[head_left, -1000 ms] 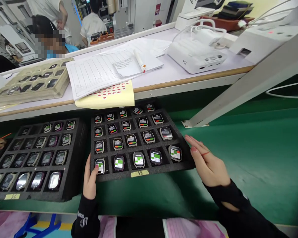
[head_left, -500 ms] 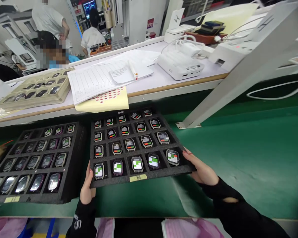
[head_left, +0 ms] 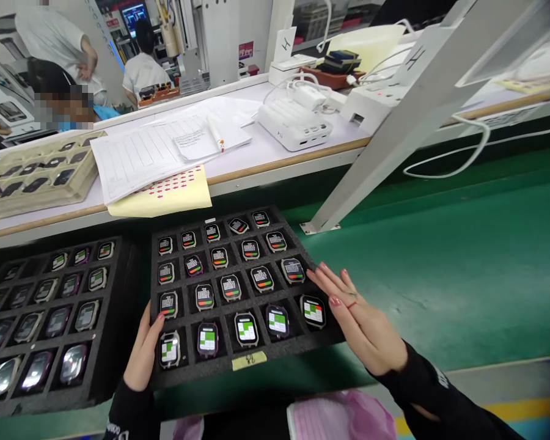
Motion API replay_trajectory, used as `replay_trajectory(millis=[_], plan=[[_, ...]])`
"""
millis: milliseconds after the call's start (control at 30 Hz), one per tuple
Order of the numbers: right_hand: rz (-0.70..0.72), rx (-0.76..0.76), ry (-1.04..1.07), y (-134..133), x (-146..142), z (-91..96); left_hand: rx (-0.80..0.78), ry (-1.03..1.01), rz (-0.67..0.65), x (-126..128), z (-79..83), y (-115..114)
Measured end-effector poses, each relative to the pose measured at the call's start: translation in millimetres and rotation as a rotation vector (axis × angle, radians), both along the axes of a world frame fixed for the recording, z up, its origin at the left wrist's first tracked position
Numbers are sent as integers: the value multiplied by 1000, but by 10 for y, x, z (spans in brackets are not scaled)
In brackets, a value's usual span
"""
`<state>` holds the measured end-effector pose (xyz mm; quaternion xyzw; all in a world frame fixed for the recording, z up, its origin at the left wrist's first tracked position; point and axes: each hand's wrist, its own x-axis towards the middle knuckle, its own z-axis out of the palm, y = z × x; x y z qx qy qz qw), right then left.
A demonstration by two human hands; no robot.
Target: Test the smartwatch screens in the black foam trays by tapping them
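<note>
A black foam tray (head_left: 275, 346) lies in front of me, with a yellow label on its near edge. Its compartments hold several smartwatches (head_left: 246, 330) with lit screens. The near row shows green and white blocks, while the farther rows show text with a red and green bar. At the tray's left side, my left hand (head_left: 143, 353) grips the edge, thumb on the rim and the other fingers partly hidden. On the opposite edge, my right hand (head_left: 360, 321) rests with fingers stretched out, touching the rim and not wrapped round it.
Left of it stands a second foam tray (head_left: 98, 366) of watches, mostly dark. A raised shelf (head_left: 238, 177) behind carries papers (head_left: 137, 156), a white charger hub (head_left: 296, 125) and a beige tray (head_left: 80, 189). A slanted white post (head_left: 371, 165) meets the green bench (head_left: 440, 269). People are beyond.
The tray sits lower in view and slightly left. My right hand has loosened from the near right corner, its fingers now stretched along the right edge. My left hand stays at the left side.
</note>
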<state>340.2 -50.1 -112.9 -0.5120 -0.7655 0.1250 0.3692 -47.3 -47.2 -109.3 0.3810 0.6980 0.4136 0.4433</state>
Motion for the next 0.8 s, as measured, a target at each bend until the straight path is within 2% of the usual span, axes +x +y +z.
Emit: replay_trajectory(millis=[100,200,300,433,633,800], plan=[[65,61,-119,107,-25,-33,5,12,27,78,75,137],[101,81,-167,156,-25,-57,13,9,46,111,76,186],[121,90,-126,169,-109,14,26,6,43,113,56,195],[220,65,-86,189,-315,90,36,3,50,102,25,189],[267,13,-166,229,-479,40,70,24,24,86,-16,174],[319,-6,-160,206,-664,165,90,71,-25,76,-30,172]])
